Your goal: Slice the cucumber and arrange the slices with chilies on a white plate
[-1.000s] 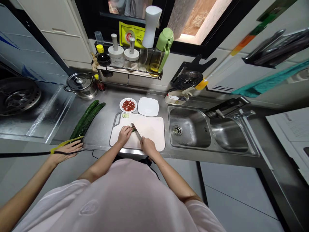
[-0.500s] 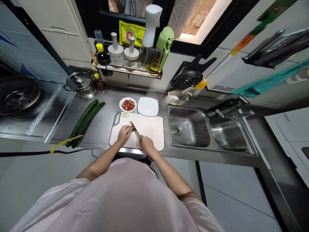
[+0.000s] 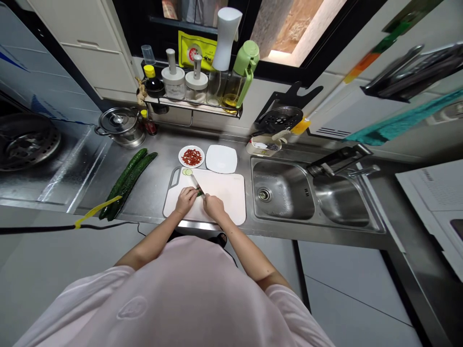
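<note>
i'm getting bright, even light, window (image 3: 300,29) blown out up top, glare on steel counter (image 3: 83,168), fisheye stretch at edges, rack (image 3: 412,72) soft.

Place: a small home kitchen
Sink: a steel double sink (image 3: 282,190), at three o'clock
Stove: a round metal burner (image 3: 25,142), at nine o'clock
Cookware: a steel pot (image 3: 119,126) with lid, at ten o'clock
Shelf: a wall rack (image 3: 191,108) with seasoning jars (image 3: 173,82), at twelve o'clock
Storage: cream cabinets (image 3: 87,48), at eleven o'clock
Worktop: a steel counter (image 3: 152,202) with a white cutting board (image 3: 224,193) in the centre
</note>
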`<state>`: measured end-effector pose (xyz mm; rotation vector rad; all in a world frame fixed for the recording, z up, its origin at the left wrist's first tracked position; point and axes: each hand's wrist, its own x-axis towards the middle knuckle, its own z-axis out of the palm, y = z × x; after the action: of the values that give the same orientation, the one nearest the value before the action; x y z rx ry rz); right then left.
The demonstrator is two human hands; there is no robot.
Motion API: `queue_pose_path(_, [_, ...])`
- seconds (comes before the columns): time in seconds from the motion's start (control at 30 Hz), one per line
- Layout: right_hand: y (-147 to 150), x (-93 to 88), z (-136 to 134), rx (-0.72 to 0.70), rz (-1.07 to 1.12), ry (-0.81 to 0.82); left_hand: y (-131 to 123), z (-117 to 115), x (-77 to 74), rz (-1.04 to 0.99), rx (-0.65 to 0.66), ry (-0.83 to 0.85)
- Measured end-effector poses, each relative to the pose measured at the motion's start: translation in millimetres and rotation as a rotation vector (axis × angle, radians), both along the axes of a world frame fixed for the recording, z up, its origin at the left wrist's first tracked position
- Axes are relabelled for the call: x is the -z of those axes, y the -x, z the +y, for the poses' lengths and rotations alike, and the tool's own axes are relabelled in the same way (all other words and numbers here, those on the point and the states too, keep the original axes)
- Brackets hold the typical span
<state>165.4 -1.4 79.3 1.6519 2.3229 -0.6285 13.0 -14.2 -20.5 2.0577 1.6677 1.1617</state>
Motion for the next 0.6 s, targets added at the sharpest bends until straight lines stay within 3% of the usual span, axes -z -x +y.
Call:
queue_pose_path(0.37, [-36,3.2,-38,0.0,-0.042,0.047,-1,-1,0.6,0.008,-0.012,0.0])
queue_pose_path(0.6, [-30,8.2,-33,-0.012,-0.029,0.041,-1,0,0.8,0.003,-0.003,0.0])
